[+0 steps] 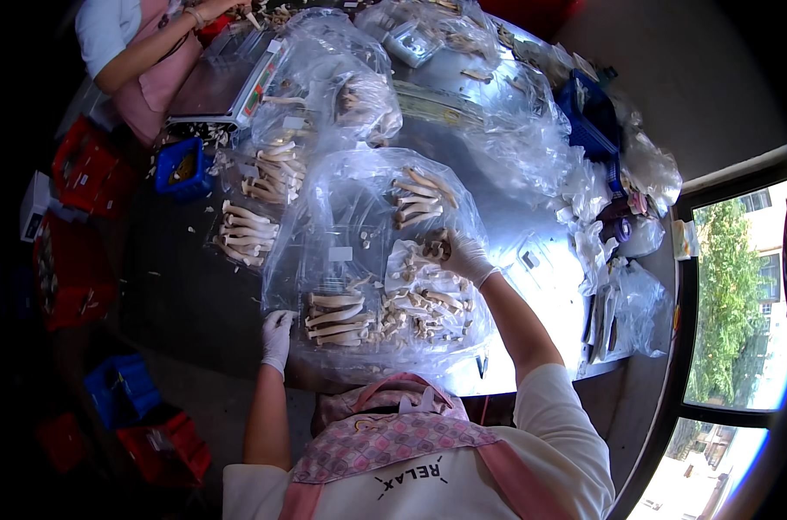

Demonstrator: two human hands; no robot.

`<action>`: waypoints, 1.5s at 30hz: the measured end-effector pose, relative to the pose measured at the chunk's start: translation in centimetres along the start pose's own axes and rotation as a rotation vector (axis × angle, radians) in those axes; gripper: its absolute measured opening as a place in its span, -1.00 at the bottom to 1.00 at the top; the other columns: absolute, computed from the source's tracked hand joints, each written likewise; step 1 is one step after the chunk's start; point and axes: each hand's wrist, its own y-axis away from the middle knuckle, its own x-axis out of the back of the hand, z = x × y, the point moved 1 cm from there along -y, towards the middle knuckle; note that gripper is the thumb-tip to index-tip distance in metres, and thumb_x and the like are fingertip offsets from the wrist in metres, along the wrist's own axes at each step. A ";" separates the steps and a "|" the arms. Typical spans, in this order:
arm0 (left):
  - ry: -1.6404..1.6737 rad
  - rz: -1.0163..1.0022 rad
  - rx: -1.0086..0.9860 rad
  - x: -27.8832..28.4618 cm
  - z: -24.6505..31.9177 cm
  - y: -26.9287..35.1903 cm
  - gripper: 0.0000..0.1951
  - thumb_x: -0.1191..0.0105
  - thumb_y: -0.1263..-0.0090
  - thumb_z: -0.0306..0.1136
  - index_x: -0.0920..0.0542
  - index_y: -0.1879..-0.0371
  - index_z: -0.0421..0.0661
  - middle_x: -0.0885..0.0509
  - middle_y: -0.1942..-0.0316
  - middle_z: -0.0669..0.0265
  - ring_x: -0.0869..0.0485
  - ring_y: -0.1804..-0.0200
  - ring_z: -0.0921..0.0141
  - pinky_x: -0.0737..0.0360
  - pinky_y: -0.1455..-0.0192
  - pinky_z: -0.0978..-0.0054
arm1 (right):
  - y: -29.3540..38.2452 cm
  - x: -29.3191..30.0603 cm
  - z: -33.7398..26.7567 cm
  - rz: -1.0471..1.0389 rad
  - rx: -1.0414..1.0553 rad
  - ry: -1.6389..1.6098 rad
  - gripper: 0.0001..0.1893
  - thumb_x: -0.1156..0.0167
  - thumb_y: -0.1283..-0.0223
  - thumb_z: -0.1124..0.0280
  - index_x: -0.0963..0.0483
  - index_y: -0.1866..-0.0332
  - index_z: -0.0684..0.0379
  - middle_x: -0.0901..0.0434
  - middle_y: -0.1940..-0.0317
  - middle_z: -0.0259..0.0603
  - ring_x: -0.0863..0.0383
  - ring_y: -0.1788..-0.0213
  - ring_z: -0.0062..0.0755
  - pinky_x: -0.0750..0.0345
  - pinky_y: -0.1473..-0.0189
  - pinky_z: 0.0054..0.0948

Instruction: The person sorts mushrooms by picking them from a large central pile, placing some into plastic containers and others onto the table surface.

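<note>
A white glove covers my left hand (277, 338), which rests at the left edge of a clear plastic sheet (361, 201); whether its fingers pinch the sheet cannot be made out. My right hand (465, 257), also gloved, is closed around several mushrooms with dark caps (436, 246). Below it lies a heap of small mushrooms and pieces (426, 312) on white wrapping. Long pale mushroom stems (419, 198) lie above the right hand. More stems (337, 318) are lined up right of my left hand, below a white label (340, 253). Another row (247, 234) sits further left.
At the upper left, a person in a pink apron (162, 71) stands by a weighing scale (221, 88). A blue basket (184, 170) with scraps is below it. Red crates (74, 273) stand at the left. Plastic bags (634, 299) and a blue basket (588, 117) line the right side.
</note>
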 end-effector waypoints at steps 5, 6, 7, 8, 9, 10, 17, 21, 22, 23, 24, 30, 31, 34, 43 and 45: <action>0.040 0.011 -0.001 -0.2 -0.5 -0.2 -0.89 -0.08 -0.30 -0.45 -0.66 0.36 -0.19 -0.60 0.35 0.36 -0.56 0.29 0.53 -0.50 0.17 0.58 | 0.6 1.1 1.8 0.047 -0.203 -0.763 -0.47 -0.26 0.04 0.50 -0.35 -0.13 0.18 -0.59 0.26 -0.20 -0.61 0.21 -0.26 -0.54 0.10 -0.35; 0.043 0.012 -0.002 -0.2 -0.6 -0.3 -0.89 -0.08 -0.30 -0.45 -0.66 0.36 -0.19 -0.60 0.35 0.36 -0.56 0.29 0.53 -0.50 0.17 0.58 | 0.8 1.9 1.6 0.018 -0.293 -0.981 -0.47 -0.30 0.11 0.56 -0.39 -0.09 0.18 -0.53 0.29 -0.35 -0.54 0.22 -0.44 -0.50 0.11 -0.46; 0.026 0.004 -0.006 -0.1 -0.8 -0.3 -0.89 -0.07 -0.30 -0.45 -0.66 0.35 -0.19 -0.60 0.35 0.36 -0.56 0.29 0.52 -0.50 0.17 0.57 | 1.0 2.4 1.9 0.019 -0.291 -0.978 -0.47 -0.30 0.11 0.56 -0.39 -0.09 0.18 -0.53 0.29 -0.35 -0.54 0.22 -0.44 -0.50 0.11 -0.46; 0.010 -0.004 -0.009 -0.1 -0.9 -0.3 -0.89 -0.07 -0.30 -0.45 -0.66 0.35 -0.19 -0.60 0.34 0.35 -0.57 0.28 0.52 -0.50 0.16 0.57 | 1.3 2.7 2.4 -0.038 -0.319 -1.222 -0.45 -0.32 0.11 0.56 -0.38 -0.10 0.20 -0.51 0.24 -0.32 -0.52 0.17 -0.43 -0.49 0.07 -0.45; 0.014 -0.006 -0.013 0.0 -1.1 -0.4 -0.89 -0.07 -0.30 -0.45 -0.66 0.35 -0.19 -0.60 0.34 0.35 -0.57 0.28 0.52 -0.50 0.16 0.57 | 1.6 3.0 2.6 -0.095 -0.346 -1.465 -0.43 -0.35 0.12 0.56 -0.37 -0.11 0.21 -0.50 0.19 -0.30 -0.51 0.12 -0.43 -0.48 0.04 -0.45; -0.003 -0.010 -0.035 0.0 -1.2 -0.5 -0.88 -0.06 -0.30 -0.45 -0.66 0.35 -0.19 -0.60 0.34 0.35 -0.57 0.27 0.51 -0.50 0.16 0.56 | 1.8 3.2 2.5 -0.071 -0.281 -1.548 -0.32 -0.40 0.13 0.42 -0.31 -0.20 0.23 -0.46 0.08 -0.20 -0.48 -0.02 -0.34 -0.46 -0.06 -0.42; -0.015 -0.017 0.001 0.0 -0.4 -0.2 -0.89 -0.04 -0.32 -0.45 -0.64 0.33 -0.18 -0.63 0.32 0.38 -0.55 0.23 0.54 -0.48 0.11 0.58 | 4.0 3.0 -1.9 -0.193 -0.052 -2.304 -0.20 -0.27 0.03 0.21 -0.12 -0.35 0.23 -0.48 -0.03 -0.12 -0.48 -0.10 -0.14 -0.31 -0.28 -0.14; -0.074 0.005 -0.083 -0.1 -1.4 -0.7 -0.87 -0.04 -0.29 -0.46 -0.66 0.35 -0.19 -0.63 0.30 0.30 -0.58 0.25 0.46 -0.51 0.11 0.52 | 3.8 2.0 -4.3 -0.152 -0.087 -2.409 -0.28 -0.23 0.00 0.22 -0.18 -0.30 0.24 -0.51 0.07 -0.12 -0.54 0.03 -0.16 -0.50 -0.04 -0.15; -0.038 -0.015 -0.067 -0.1 -1.5 -0.9 -0.87 -0.04 -0.29 -0.45 -0.67 0.35 -0.18 -0.64 0.31 0.30 -0.59 0.25 0.45 -0.51 0.11 0.51 | 3.7 2.4 -5.5 -0.125 -0.115 -2.344 -0.32 -0.21 -0.01 0.24 -0.20 -0.27 0.25 -0.50 0.10 -0.11 -0.55 0.07 -0.16 -0.54 0.03 -0.16; -0.003 -0.035 -0.051 0.0 -1.7 -0.8 -0.87 -0.05 -0.29 -0.45 -0.67 0.35 -0.18 -0.64 0.31 0.30 -0.59 0.24 0.44 -0.51 0.10 0.51 | 3.8 2.6 -6.7 -0.181 -0.124 -2.461 -0.38 -0.19 -0.04 0.30 -0.23 -0.24 0.24 -0.51 0.09 -0.14 -0.55 0.06 -0.20 -0.52 -0.01 -0.18; 0.020 -0.021 -0.066 0.1 -2.4 -0.9 -0.87 -0.05 -0.29 -0.45 -0.67 0.35 -0.17 -0.65 0.32 0.29 -0.60 0.23 0.42 -0.51 0.09 0.50 | 3.7 2.9 -7.9 -0.243 -0.136 -2.574 -0.44 -0.17 -0.07 0.36 -0.26 -0.22 0.23 -0.52 0.08 -0.18 -0.56 0.06 -0.24 -0.50 -0.04 -0.20; -0.019 -0.022 -0.100 -0.1 -2.4 -1.0 -0.87 -0.06 -0.30 -0.43 -0.68 0.34 -0.16 -0.63 0.29 0.28 -0.59 0.18 0.41 -0.50 0.07 0.49 | 3.5 3.8 -13.8 -0.364 -0.245 -2.755 -0.55 -0.13 -0.09 0.61 -0.31 -0.15 0.35 -0.49 0.08 -0.18 -0.55 0.04 -0.42 -0.48 -0.12 -0.51; -0.021 -0.017 -0.097 -0.1 -2.2 -0.9 -0.87 -0.06 -0.30 -0.43 -0.68 0.34 -0.16 -0.63 0.29 0.28 -0.59 0.18 0.41 -0.50 0.07 0.49 | 3.3 3.3 -14.2 -0.567 -0.455 -3.056 -0.50 -0.13 -0.10 0.56 -0.27 -0.19 0.37 -0.49 0.09 -0.16 -0.56 0.05 -0.37 -0.50 -0.09 -0.46; 0.016 -0.030 -0.083 -0.2 -1.8 -0.7 -0.87 -0.06 -0.30 -0.42 -0.67 0.32 -0.15 -0.62 0.25 0.27 -0.58 0.17 0.40 -0.50 0.06 0.48 | 3.5 3.1 -16.1 -0.570 -0.097 -2.402 -0.44 -0.16 -0.11 0.46 -0.20 -0.24 0.38 -0.49 0.13 -0.12 -0.57 0.10 -0.25 -0.55 -0.01 -0.37; 0.342 -0.081 0.095 0.9 0.2 0.9 -0.82 -0.02 -0.39 -0.37 -0.59 0.12 -0.13 -0.63 0.19 0.35 -0.59 0.19 0.53 -0.51 0.05 0.56 | 0.9 0.2 -21.8 -0.477 0.228 -0.676 -0.55 -0.22 0.01 0.53 -0.32 -0.04 0.33 -0.53 0.21 -0.01 -0.58 0.14 -0.10 -0.50 0.03 -0.30; 0.370 -0.068 0.106 0.8 0.7 1.9 -0.81 -0.01 -0.40 -0.38 -0.57 0.09 -0.13 -0.63 0.17 0.34 -0.59 0.19 0.53 -0.52 0.05 0.56 | 1.5 1.3 -23.7 -0.380 0.280 -0.387 -0.55 -0.25 0.01 0.46 -0.32 -0.01 0.33 -0.53 0.23 0.05 -0.58 0.17 -0.01 -0.50 0.07 -0.25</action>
